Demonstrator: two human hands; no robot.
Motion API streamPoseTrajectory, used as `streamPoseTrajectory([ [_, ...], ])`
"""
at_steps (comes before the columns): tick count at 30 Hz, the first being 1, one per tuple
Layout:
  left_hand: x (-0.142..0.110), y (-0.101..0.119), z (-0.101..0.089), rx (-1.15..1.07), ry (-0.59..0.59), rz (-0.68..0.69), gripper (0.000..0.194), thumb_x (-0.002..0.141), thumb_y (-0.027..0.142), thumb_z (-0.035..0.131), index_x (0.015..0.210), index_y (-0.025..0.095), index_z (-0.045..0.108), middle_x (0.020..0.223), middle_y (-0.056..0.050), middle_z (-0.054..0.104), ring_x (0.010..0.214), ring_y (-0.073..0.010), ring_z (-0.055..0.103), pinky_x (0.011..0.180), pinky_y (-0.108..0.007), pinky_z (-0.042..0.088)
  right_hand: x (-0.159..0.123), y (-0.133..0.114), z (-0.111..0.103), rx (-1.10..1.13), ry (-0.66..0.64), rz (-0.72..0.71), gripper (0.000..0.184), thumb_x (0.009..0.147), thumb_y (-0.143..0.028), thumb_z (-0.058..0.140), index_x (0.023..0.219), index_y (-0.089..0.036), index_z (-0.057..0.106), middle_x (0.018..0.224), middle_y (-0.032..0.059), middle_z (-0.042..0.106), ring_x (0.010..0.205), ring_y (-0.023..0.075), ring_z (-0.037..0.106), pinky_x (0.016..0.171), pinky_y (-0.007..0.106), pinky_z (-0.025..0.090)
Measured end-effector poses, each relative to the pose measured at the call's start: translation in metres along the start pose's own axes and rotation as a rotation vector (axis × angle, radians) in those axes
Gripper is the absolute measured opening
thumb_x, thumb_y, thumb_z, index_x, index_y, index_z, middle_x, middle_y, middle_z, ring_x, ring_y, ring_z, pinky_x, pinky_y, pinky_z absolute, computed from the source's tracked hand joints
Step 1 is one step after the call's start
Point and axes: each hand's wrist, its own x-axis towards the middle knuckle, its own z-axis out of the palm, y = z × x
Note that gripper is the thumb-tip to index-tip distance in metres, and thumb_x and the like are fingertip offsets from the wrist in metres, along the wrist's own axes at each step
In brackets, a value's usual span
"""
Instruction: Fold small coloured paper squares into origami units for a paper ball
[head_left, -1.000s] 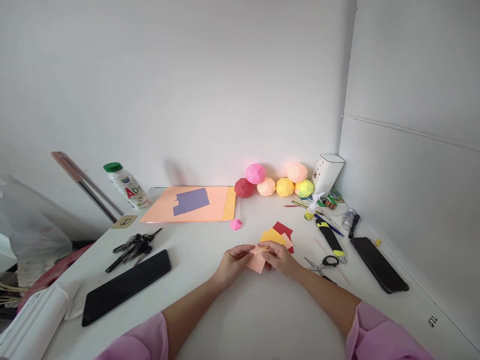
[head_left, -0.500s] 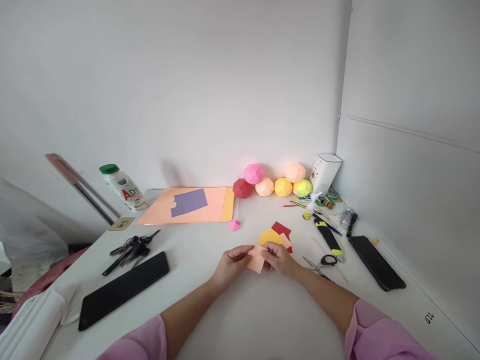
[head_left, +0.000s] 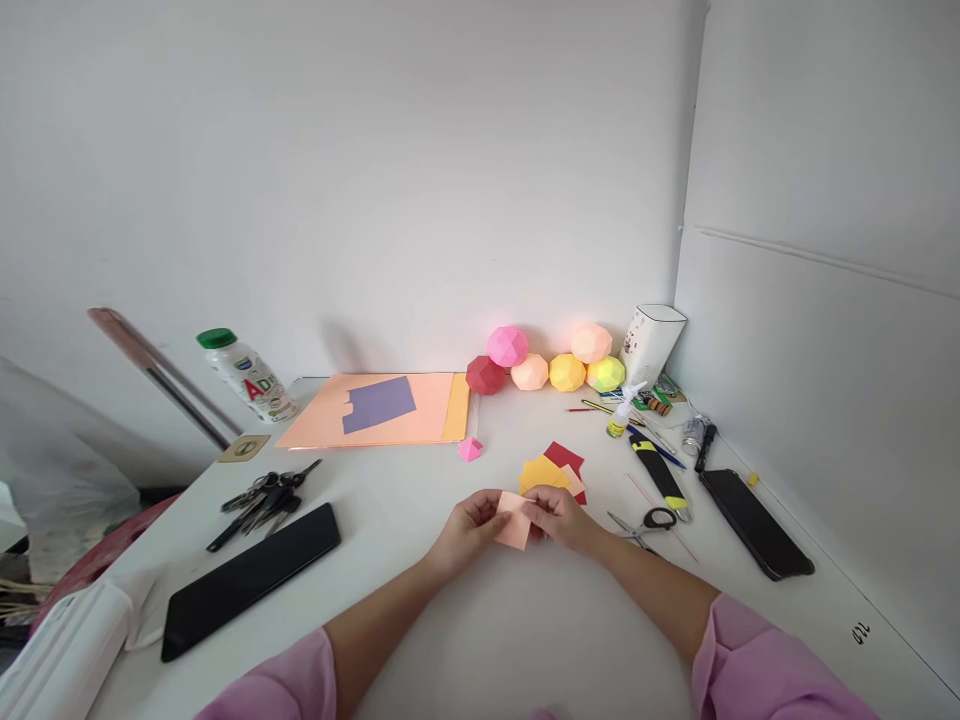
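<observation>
Between my two hands is a small piece of peach paper [head_left: 513, 532], held just above the white table. My left hand [head_left: 471, 530] pinches its left side with thumb and fingers. On the opposite side, my right hand [head_left: 559, 515] grips the paper's upper right edge, its lower fingers partly hidden behind. Just beyond my right hand lie cut pieces of yellow paper [head_left: 541, 471] and red paper [head_left: 564, 458], overlapping a small peach piece. A pair of scissors [head_left: 643, 527] rests to the right of that hand. A small pink folded paper piece [head_left: 470, 449] sits farther back.
Faceted paper balls [head_left: 508, 346] are grouped by the back wall, beside peach sheets [head_left: 315, 425] bearing a purple piece [head_left: 381, 404]. Rightward are a glue bottle [head_left: 619, 418], a utility knife [head_left: 658, 475] and a black phone [head_left: 756, 525]. Leftward are keys [head_left: 274, 505], a black slab [head_left: 251, 580] and a bottle [head_left: 247, 377].
The peach paper has turned slightly in my fingers and now shows more squarely. Both hands stay in nearly the same place. The whole view has shifted a little.
</observation>
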Motion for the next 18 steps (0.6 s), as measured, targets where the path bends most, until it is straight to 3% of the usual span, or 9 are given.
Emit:
streamPoseTrajectory([
  [5, 0.0015, -0.0037, -0.0007, -0.042, 0.035, 0.019, 0.038, 0.072, 0.040, 0.070, 0.100, 0.017, 0.059, 0.092, -0.006, 0.068, 0.088, -0.0202, 0.063, 0.079, -0.034, 0.049, -0.0004, 0.0015, -0.0005, -0.015, 0.007, 0.025, 0.031, 0.084, -0.046, 0.055, 0.078, -0.015, 0.056, 0.058, -0.0025, 0.053, 0.051, 0.0100, 0.052, 0.049, 0.021, 0.036],
  [10, 0.0023, -0.0063, -0.0025, -0.084, 0.079, 0.022, 0.046, 0.070, 0.037, 0.072, 0.108, 0.018, 0.053, 0.080, -0.001, 0.064, 0.077, -0.0161, 0.063, 0.072, -0.031, 0.049, -0.0015, -0.0015, 0.0011, 0.003, 0.011, 0.045, 0.034, 0.082, -0.047, 0.056, 0.070, -0.016, 0.052, 0.058, -0.0013, 0.057, 0.051, 0.0104, 0.053, 0.049, 0.022, 0.039],
  [18, -0.0006, -0.0048, -0.0025, -0.058, 0.007, 0.021, 0.053, 0.069, 0.034, 0.073, 0.116, 0.019, 0.052, 0.084, -0.002, 0.064, 0.080, -0.0172, 0.062, 0.076, -0.033, 0.049, -0.0018, -0.0027, 0.0025, 0.092, -0.032, 0.052, 0.032, 0.078, -0.047, 0.061, 0.077, -0.016, 0.053, 0.064, -0.0010, 0.055, 0.059, 0.0119, 0.054, 0.056, 0.025, 0.044],
])
